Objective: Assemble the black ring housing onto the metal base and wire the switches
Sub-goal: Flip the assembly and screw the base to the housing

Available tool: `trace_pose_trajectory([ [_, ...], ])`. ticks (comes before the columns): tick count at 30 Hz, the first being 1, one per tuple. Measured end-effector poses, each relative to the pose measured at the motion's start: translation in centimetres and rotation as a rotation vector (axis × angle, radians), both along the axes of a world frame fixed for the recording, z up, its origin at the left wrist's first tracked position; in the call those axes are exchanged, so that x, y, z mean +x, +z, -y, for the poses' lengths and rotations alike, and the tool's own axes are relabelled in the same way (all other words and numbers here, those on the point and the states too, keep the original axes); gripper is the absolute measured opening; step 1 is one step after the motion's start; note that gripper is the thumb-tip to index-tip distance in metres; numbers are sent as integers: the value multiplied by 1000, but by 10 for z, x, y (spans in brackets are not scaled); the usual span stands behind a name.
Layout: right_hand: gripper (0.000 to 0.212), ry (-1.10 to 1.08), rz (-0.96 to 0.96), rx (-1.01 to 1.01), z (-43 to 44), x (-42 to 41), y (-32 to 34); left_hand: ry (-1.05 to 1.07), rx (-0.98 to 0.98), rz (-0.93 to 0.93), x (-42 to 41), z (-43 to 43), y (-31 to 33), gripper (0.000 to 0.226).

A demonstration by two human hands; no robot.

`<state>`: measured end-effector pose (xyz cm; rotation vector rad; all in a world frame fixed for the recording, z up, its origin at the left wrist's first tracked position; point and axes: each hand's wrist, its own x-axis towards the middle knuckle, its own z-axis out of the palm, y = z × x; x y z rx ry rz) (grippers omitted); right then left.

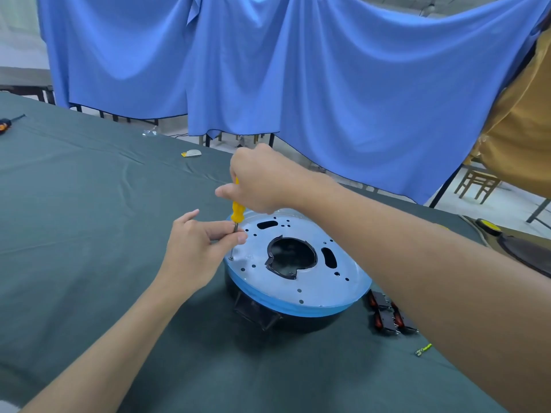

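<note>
Far to the left of the metal base, at the table's edge, lies a small orange and black tool. Behind the base and to its left are a bit of clear plastic and a small white and yellow thing, both well apart from it. There is lots of bare green cloth on that side.

The left hand comes in from the left of the base. Its thumb and fingers pinch the thin metal part of the screwdriver. The screwdriver stands almost straight up, with its tip on a screw near the base's left rim. The right hand is above the base's back left edge, wrapped tight round the yellow handle.

The round base has a blue rim and lies flat on top of the black ring housing, in the middle of the table. The right arm crosses over the base's right side and hides part of it.

Just beside the base on its right lie the switches, black with red, partly under the arm. A little green and yellow piece lies near them, closer to the front. Behind and right of the base is a yellow round thing by the table's edge. A big blue cloth hangs behind the table, and a wooden chair stands past it on the right
</note>
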<state>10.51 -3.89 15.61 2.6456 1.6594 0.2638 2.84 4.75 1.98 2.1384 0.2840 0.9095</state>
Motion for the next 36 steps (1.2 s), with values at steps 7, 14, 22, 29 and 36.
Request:
trace_pose_trajectory([
  [7,8,130,-23,-80,10,-13,18,-60,49,-53,-1,-6,1,21],
  [14,15,75,40,-111,10,-16,12,-19,83,-15,0,-2,-1,15],
  [22,34,-122,-170,-135,4,-9,8,-77,166,-99,-1,-3,2,24],
  [29,35,-173,-465,-16,33,2,-2,-186,-23,-44,-5,-4,-4,27],
  [36,10,29,-204,-71,23,-6,3,-99,-549,-80,-2,-6,-15,25],
])
